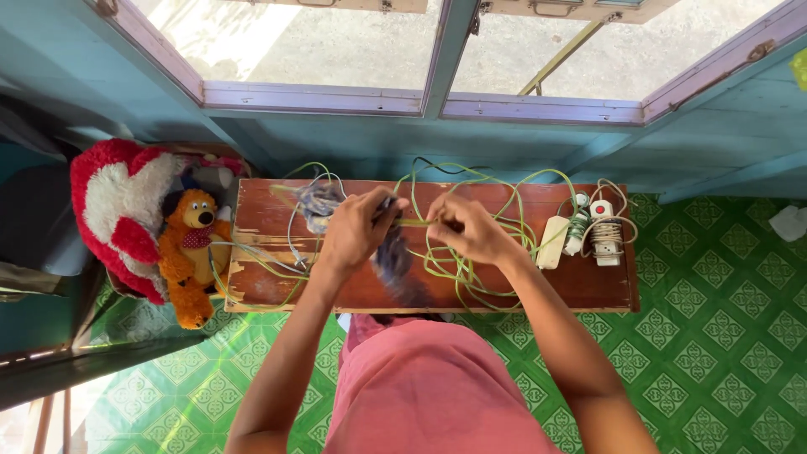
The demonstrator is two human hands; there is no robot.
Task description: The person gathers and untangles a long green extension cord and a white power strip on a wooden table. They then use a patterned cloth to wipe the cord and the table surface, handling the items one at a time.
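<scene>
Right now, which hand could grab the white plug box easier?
The right hand, probably. It sits nearer the white power strip on the wooden table; the left hand is farther, pinching the green cable.

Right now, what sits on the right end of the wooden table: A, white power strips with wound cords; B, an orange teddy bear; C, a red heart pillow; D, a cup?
A: white power strips with wound cords lie on the right end of the wooden table; the teddy bear sits off its left end.

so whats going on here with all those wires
A person sits at a low wooden table under a window, holding a stretch of green cable between the left hand and right hand. More of it lies tangled on the table beside a white power strip. Plush toys sit to the left.
</scene>
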